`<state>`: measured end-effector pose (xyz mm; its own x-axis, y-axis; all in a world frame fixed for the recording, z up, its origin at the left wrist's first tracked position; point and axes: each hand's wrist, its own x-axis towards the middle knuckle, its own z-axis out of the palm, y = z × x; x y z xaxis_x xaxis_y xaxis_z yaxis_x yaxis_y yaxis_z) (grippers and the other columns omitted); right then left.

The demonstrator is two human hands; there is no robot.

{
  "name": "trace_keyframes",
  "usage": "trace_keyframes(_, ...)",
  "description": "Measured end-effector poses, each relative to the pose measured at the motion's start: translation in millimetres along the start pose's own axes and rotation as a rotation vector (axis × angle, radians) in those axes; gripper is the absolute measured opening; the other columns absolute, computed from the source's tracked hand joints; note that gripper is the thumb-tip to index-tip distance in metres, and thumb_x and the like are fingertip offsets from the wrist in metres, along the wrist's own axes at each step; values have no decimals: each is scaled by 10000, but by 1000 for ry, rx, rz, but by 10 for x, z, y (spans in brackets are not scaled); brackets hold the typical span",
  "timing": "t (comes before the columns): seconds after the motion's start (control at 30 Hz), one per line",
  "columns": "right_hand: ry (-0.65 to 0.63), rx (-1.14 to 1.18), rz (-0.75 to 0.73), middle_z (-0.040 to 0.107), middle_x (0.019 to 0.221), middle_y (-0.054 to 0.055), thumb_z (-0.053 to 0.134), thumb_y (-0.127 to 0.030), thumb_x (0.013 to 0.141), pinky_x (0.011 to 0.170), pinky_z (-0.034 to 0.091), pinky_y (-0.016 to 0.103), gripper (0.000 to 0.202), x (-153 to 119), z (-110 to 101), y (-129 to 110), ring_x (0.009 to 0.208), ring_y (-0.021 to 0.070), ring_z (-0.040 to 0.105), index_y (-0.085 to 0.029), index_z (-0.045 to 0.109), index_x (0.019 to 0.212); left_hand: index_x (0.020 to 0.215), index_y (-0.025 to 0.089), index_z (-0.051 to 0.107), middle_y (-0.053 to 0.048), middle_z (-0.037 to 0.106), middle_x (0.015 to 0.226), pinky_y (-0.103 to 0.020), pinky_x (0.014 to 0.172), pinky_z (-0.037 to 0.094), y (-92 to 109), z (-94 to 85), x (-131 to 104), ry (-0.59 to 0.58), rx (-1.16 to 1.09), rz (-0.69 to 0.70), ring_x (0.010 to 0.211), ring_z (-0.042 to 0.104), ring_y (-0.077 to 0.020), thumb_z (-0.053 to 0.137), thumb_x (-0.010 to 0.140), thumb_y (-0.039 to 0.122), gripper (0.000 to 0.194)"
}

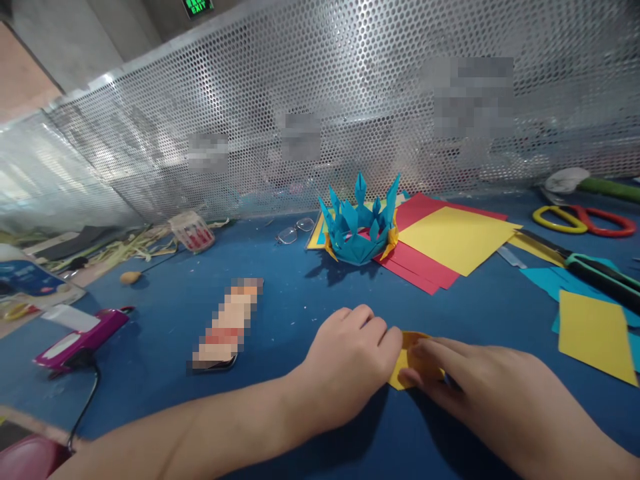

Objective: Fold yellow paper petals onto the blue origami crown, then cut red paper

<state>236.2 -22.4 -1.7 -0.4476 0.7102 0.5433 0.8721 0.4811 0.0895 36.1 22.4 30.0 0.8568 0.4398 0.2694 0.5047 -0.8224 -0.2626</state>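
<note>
The left hand (355, 363) comes in on a long bare forearm slanting up from the lower left, knuckles uppermost and fingers curled in tight, closed on the left end of a folded piece of yellow paper (400, 377); its fingertips are tucked out of my sight. The right hand (500, 383) reaches in from the lower right, its back turned up, pinching the other end with fingers bent over the top and the thumb underneath. The two hands nearly meet, with the paper between them, low over the blue surface (280, 313), and part of it stands up in a curve by the right fingers. Just beyond the hands sits a spiky blue paper crown (361, 233) with yellow bits at its sides. Behind and to the right of it, past the right hand, lie red sheets (417, 270) and a yellow sheet (457, 237) on top of them. Farther right of that hand I see a green-and-black handled tool (603, 273), a smaller yellow sheet (595, 337) over blue paper, and scissors (605, 223) with yellow and red handles. Left of the left hand lies a blurred, phone-like slab (229, 327), with a purple device (83, 340) farther out and eyeglasses (295, 231) beyond.
</note>
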Motion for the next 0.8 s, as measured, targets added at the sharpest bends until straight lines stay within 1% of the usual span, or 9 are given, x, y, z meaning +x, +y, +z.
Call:
trace_keyframes(0.1, -8, -8, 8, 597, 517, -33, 357, -267, 1001, 390, 271, 317, 343, -6, 6, -9, 370, 167, 577, -258, 512, 696, 955, 142, 621, -34, 684, 881, -322, 619, 485, -16, -9, 12, -12, -23, 1, 828, 605, -211, 556, 929, 137, 71)
trace_keyframes(0.2, 3, 10, -3, 614, 548, -35, 312, -289, 1021, 386, 295, 315, 372, -13, 22, -10, 394, 162, 599, -260, 522, 716, 858, 167, 605, -12, 670, 830, -301, 590, 475, -60, -6, 39, -44, -63, -3, 798, 602, -199, 552, 929, 138, 93)
trace_keyframes(0.27, 14, 19, -8, 619, 553, -41, 272, -292, 1037, 372, 307, 312, 406, -12, 25, -12, 397, 152, 605, -261, 524, 721, 836, 173, 596, -7, 664, 802, -287, 580, 470, -91, 10, 58, -74, -76, -13, 773, 604, -188, 556, 917, 124, 103)
trace_keyframes(0.4, 39, 23, -10, 648, 577, -39, 230, -291, 1051, 352, 325, 305, 440, 9, 18, -26, 402, 145, 616, -257, 529, 731, 907, 163, 608, -22, 672, 807, -294, 610, 490, -111, 58, 69, -81, -75, -49, 757, 621, -189, 546, 906, 113, 79)
trace_keyframes(0.5, 39, 26, -3, 657, 597, -39, 250, -304, 1049, 357, 331, 308, 413, 20, 15, -38, 410, 151, 620, -259, 533, 751, 1001, 169, 598, -36, 686, 860, -290, 656, 506, -89, 83, 52, -71, -83, -56, 793, 641, -183, 532, 905, 120, 126)
trace_keyframes(0.57, 40, 34, 1, 655, 601, -41, 260, -313, 1046, 362, 334, 309, 400, 19, 12, -41, 417, 153, 623, -261, 537, 763, 1028, 175, 586, -42, 688, 868, -283, 672, 510, -72, 87, 39, -67, -101, -63, 804, 652, -178, 529, 898, 123, 151)
trace_keyframes(0.7, 51, 42, 0, 633, 572, -53, 266, -310, 1043, 358, 339, 307, 401, 8, 2, -36, 387, 147, 598, -263, 521, 737, 989, 172, 582, -53, 686, 856, -289, 693, 522, -59, 78, 21, -74, -132, -66, 815, 663, -188, 537, 882, 124, 126)
trace_keyframes(0.8, 37, 52, -11, 672, 635, -41, 265, -294, 1040, 362, 370, 306, 397, 7, 3, -27, 458, 150, 650, -262, 545, 761, 950, 167, 580, -49, 678, 830, -291, 695, 522, -61, 64, 15, -76, -134, -51, 786, 656, -183, 522, 894, 121, 93)
